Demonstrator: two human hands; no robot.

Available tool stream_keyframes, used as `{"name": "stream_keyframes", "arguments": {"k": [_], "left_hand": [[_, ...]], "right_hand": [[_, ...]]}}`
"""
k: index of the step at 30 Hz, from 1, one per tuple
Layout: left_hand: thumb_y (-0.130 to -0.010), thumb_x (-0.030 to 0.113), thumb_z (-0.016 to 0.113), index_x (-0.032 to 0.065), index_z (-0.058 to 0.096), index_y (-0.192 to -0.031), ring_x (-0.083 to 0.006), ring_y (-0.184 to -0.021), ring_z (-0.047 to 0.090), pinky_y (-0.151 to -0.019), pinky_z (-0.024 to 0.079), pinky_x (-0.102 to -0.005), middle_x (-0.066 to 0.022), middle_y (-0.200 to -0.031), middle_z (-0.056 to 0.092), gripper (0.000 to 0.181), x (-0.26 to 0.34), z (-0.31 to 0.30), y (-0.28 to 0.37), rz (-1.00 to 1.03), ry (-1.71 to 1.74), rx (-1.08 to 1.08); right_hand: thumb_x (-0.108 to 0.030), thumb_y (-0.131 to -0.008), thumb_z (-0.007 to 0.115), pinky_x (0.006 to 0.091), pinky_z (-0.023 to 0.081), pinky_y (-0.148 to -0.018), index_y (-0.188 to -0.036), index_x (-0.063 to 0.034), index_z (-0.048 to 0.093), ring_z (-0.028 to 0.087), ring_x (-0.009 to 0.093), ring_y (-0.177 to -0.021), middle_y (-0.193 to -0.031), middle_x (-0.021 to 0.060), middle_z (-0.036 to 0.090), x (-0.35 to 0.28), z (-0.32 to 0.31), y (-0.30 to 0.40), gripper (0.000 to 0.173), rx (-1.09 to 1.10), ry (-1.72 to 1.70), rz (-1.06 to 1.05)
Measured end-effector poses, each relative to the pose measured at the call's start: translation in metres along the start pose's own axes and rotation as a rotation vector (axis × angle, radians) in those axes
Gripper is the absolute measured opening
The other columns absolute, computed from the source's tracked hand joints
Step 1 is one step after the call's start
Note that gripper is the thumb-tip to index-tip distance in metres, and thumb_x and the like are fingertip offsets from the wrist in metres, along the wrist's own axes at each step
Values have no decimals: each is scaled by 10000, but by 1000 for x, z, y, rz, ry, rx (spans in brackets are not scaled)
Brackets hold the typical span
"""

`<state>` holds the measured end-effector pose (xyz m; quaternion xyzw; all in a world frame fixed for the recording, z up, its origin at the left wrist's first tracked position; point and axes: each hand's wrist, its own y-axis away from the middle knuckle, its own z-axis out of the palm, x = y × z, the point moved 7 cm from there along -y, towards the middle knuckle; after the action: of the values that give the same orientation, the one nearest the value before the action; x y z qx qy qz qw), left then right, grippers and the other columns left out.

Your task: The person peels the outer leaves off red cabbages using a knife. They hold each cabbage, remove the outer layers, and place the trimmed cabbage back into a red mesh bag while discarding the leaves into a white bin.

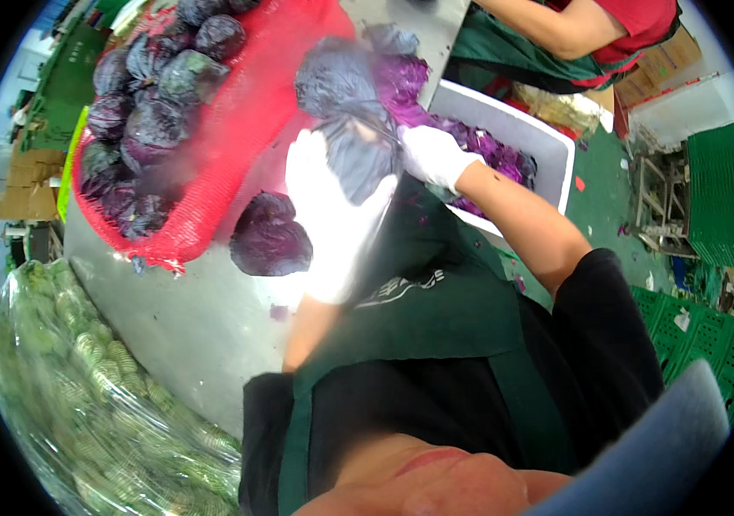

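Note:
My left hand [335, 219], in a white glove, holds a red cabbage [360, 161] with dusty blue-purple outer leaves against the front of my apron. A pale stem end shows on its upper side. My right hand [435, 155], also gloved in white, is curled at the cabbage's right side. A thin dark edge shows by its fingertips, but whether it grips a tool or a leaf is unclear. Just beyond the cabbage lie a large loose outer leaf [335, 74] and bright purple leaves [402, 84]. Another dark purple leaf [270, 235] rests left of my left hand.
A red mesh sack [231, 174] of red cabbages [157, 129] lies on the metal table [167, 303]. A whitish bin [554, 155] of purple leaves stands at the right. Plastic-wrapped green vegetables [96, 400] are at lower left. Another person's arm [554, 29] is at upper right.

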<state>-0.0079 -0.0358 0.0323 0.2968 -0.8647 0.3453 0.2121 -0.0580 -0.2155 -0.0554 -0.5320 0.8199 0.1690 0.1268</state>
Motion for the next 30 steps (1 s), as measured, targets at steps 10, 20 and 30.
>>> {"name": "stream_keyframes", "arguments": {"k": [10,20,30], "left_hand": [[-581,252,981,2,288,-1552,-281,-1365,468,-1184,365,-426,-172,-1493,417,1218,-38,-24,36,-211,789,115],[-540,337,1025,-2,262,-1555,-285,-1408,442,-1207,346,-437,-167,-1543,382,1314,-30,-23,41,-328,981,67],[-554,371,991,4,346,-1548,-337,-1492,330,-1238,292,-453,-208,-1597,322,1240,-37,-5,-6,113,370,-187]], "right_hand": [[-169,-889,616,440,572,-678,-1268,-91,646,702,348,-696,-807,197,695,-12,-26,10,387,190,-482,13],[26,-885,540,234,448,-479,-1562,-177,425,518,71,-531,-818,16,639,-44,-37,41,716,-83,-883,-99],[-48,-843,536,449,515,-994,-1580,-66,325,638,413,-1140,-1375,278,581,-42,-39,34,766,138,-596,-295]]}}
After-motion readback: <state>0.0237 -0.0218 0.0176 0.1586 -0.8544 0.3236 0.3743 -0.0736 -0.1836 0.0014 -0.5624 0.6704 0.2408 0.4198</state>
